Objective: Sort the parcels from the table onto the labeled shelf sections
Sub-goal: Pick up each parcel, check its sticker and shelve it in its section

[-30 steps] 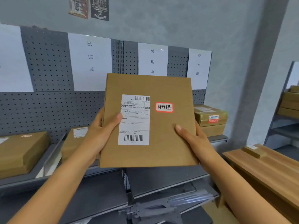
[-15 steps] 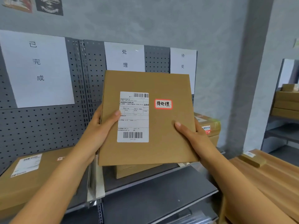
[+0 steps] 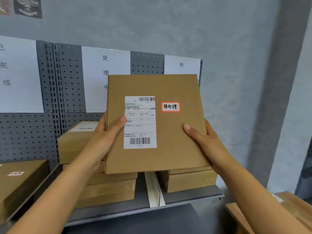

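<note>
Your left hand [image 3: 105,132] and right hand [image 3: 205,141] grip the flat parcel [image 3: 168,132] by its side edges, thumbs on its face, holding it up in front of the shelf [image 3: 190,195], above the right-hand stack of boxes [image 3: 190,180].

brightness: even, soft indoor light, moderately bright
source: not visible; diffuse, seems overhead
shadows: faint, under the held parcel [image 3: 168,129] and beneath shelf stacks [image 3: 104,188]
glare: slight sheen on white wall signs [image 3: 104,78], taped box top [image 3: 84,127]
blur: posters [image 3: 27,5] top left smeared; lower right boxes [image 3: 287,210] soft
sharpest: shipping label [image 3: 140,122], red-edged sticker [image 3: 170,106]
distortion: wide-angle bending at edges, pillar [image 3: 276,98] leans
</note>
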Demonstrator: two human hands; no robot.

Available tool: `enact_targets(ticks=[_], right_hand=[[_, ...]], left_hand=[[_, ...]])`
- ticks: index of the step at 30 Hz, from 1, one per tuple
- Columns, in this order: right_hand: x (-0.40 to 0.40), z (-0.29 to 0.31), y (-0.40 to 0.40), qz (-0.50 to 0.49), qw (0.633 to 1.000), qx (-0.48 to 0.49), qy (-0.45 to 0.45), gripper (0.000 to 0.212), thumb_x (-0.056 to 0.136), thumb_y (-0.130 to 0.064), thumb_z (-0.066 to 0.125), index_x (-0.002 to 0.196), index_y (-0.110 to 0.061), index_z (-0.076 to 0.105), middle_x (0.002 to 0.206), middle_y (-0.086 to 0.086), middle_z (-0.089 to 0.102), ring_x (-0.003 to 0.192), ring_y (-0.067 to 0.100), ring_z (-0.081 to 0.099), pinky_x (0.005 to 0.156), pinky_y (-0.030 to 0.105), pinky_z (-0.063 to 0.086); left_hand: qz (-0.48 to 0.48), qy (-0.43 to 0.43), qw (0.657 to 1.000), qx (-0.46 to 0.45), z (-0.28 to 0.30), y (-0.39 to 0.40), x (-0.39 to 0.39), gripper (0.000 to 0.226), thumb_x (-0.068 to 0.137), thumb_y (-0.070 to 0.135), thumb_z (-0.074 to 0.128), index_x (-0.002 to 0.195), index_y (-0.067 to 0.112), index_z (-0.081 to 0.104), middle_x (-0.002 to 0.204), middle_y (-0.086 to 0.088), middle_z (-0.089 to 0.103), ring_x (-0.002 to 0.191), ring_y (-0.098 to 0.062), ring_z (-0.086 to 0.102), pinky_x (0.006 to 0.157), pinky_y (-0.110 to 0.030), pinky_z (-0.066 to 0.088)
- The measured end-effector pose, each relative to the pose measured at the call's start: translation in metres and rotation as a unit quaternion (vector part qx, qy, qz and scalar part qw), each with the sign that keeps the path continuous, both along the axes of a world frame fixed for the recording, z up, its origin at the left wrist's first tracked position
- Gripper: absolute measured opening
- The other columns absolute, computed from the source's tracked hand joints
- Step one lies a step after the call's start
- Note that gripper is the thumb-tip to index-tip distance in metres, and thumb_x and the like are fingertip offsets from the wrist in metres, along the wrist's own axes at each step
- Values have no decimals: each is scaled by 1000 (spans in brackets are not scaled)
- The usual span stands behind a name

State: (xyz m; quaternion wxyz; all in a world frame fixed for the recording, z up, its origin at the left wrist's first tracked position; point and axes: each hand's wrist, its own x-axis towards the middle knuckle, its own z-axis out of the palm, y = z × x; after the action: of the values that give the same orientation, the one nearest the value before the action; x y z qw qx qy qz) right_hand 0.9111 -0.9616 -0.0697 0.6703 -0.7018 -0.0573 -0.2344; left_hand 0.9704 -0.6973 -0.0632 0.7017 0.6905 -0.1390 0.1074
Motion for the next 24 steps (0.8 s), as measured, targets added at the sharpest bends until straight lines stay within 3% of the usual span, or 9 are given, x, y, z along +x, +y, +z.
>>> enact_targets(ticks=[5,7,11,15,17,20,24], right_hand=[[21,3,-55,34,999,4,-2,57,76,-45,75,129,-36,55,108,-11,75,94,11,74,74,26,58],[32,1,-71,38,999,9,2,58,78,-44,75,131,-35,53,110,-10,74,95,12,74,75,28,58],[54,-1,-103,47,999,18,5,57,81,-42,75,133,-33,52,113,-7,74,96,16,74,78,33,59],[76,-6,-133,34,999,21,14,52,83,-40,74,131,-32,54,111,-7,75,94,14,74,68,25,60],[88,-9,-147,28,999,18,22,53,84,-41,73,132,-31,54,111,-7,75,94,14,74,66,23,59],[105,-10,-171,17,999,-7,40,60,80,-49,74,133,-31,54,115,-7,73,97,14,73,77,30,58],[130,-11,-198,20,997,-42,68,68,74,-58,77,133,-33,54,118,-7,72,101,16,73,91,40,56]], left_hand=[[28,0,1000,4,3,-52,12,66,85,57,63,144,43,38,118,15,68,95,-6,69,71,-28,53],[25,4,1000,6,6,-68,16,70,85,57,63,147,43,34,118,15,68,94,-7,69,71,-29,54],[16,10,1000,7,10,-98,37,83,73,63,67,147,43,34,119,14,68,98,-9,70,78,-32,55],[3,19,1000,17,7,-128,67,89,69,65,68,147,41,33,117,14,69,99,-12,70,88,-39,56],[-8,31,999,16,3,-143,84,85,72,64,69,146,41,35,114,13,70,98,-12,70,85,-38,56],[-30,45,998,15,0,-165,105,69,84,58,66,144,41,37,114,12,70,97,-12,70,78,-34,55],[-43,50,997,39,-8,-183,132,73,81,66,64,145,43,36,120,13,69,103,-14,69,93,-42,54]])
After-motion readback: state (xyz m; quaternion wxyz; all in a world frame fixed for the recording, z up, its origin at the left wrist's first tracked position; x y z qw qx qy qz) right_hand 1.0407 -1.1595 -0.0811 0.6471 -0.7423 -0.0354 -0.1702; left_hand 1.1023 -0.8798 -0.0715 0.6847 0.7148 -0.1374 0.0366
